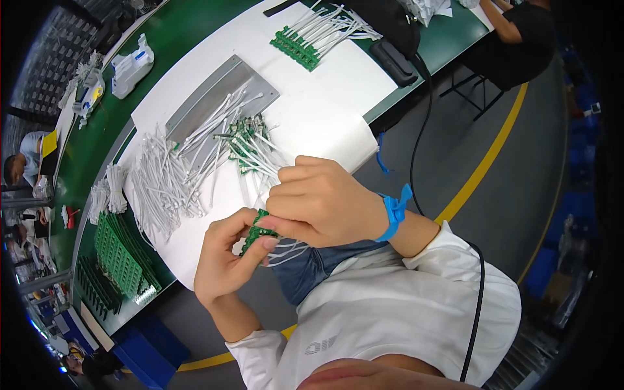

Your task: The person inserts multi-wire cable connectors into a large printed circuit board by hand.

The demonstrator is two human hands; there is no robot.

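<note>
Between my hands, over my lap at the table's near edge, is a small green circuit board strip (248, 242) with white cables (289, 252) trailing from it to the right. My left hand (224, 253) pinches the strip between thumb and fingers. Curled over its upper end, my right hand (322, 201) presses thumb and fingers against the board; a blue band (395, 211) circles that wrist. Just beyond my hands lies a pile of green boards with cables (244, 140), partly on a grey metal tray (224, 78). My fingers hide part of the held strip.
Loose white cables (159, 182) heap on the white sheet (344, 130). Stacked green board panels (120, 250) stand at the left. A cabled board row (296, 49) lies at the far side, near a black case (393, 63). A black cord (426, 130) hangs at right; another person (520, 39) sits beyond.
</note>
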